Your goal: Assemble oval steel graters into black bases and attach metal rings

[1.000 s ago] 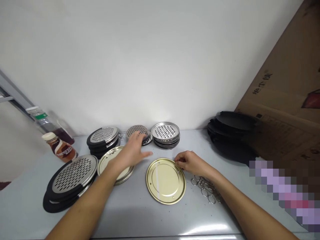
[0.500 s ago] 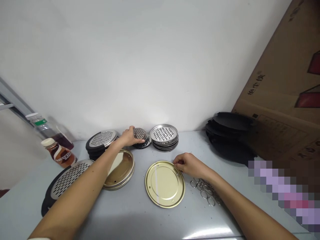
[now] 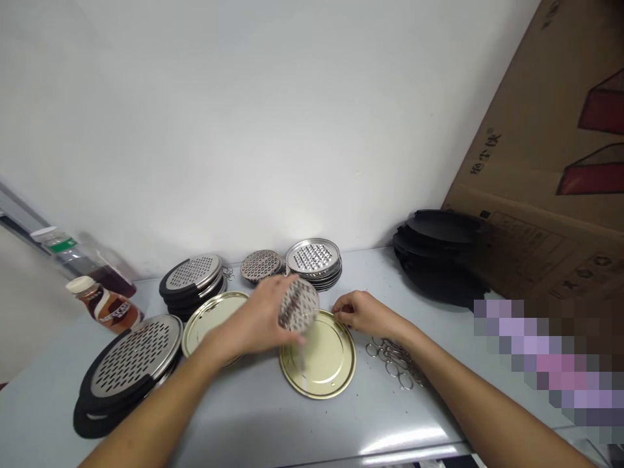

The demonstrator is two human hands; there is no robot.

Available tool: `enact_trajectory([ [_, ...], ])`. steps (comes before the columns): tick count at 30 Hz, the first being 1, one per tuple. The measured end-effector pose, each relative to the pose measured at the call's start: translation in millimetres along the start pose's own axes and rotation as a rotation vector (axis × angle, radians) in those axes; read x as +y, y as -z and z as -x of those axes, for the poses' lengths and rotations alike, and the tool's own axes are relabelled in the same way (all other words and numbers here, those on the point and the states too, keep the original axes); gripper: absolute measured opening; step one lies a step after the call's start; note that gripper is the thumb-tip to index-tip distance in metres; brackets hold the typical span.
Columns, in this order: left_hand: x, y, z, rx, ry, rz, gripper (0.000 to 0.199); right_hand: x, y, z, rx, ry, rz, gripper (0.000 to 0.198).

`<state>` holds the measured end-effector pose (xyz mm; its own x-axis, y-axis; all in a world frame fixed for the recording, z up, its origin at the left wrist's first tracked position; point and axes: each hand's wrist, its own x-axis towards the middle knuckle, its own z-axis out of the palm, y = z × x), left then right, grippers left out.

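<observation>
In my left hand [image 3: 266,315] is a small round grater disc [image 3: 298,307], blurred by motion, its fingers wrapped round the edge. The disc hangs above the left part of a shallow gold metal lid [image 3: 324,357] lying on the table. At that lid's upper right rim, my right hand [image 3: 358,309] is closed in a pinch, its fingertips partly hidden. Behind the left hand stands a stack of similar small grater discs [image 3: 260,264]. Beside it is a stack of larger grater discs [image 3: 316,257]. More gold lids [image 3: 207,318] lie stacked under my left forearm.
Black-rimmed graters [image 3: 139,361] and another such stack [image 3: 192,276] stand at left, near a coffee bottle [image 3: 110,305] and a dark-liquid bottle [image 3: 88,260]. Metal rings [image 3: 392,364] lie by my right wrist. Black round parts [image 3: 439,253] and a carton [image 3: 546,214] are at right.
My left hand has lifted a small grater disc off its stack and brought it toward me and right, over the gold lid. My right hand stays at the lid's rim. The view has shifted slightly.
</observation>
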<state>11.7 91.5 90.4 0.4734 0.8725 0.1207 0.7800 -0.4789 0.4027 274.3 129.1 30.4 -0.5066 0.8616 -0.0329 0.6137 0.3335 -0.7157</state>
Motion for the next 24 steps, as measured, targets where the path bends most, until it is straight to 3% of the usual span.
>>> enact_trajectory([
  [3,21,-27,16,-0.155,-0.041,0.051,0.108,-1,2,1,-0.005,-0.006,-0.017,0.022],
  [6,23,-44,18,-0.216,-0.050,0.041,0.105,-2,3,2,-0.008,-0.014,-0.033,0.022],
  [15,15,-53,17,-0.315,-0.025,0.115,0.096,1,2,0,-0.017,-0.024,-0.039,0.022],
  [20,16,-52,22,-0.278,-0.037,0.160,0.086,0,3,1,-0.023,-0.014,-0.027,0.022],
  [24,14,-47,22,-0.133,-0.087,0.181,0.051,-1,4,2,-0.020,-0.018,-0.002,0.023],
])
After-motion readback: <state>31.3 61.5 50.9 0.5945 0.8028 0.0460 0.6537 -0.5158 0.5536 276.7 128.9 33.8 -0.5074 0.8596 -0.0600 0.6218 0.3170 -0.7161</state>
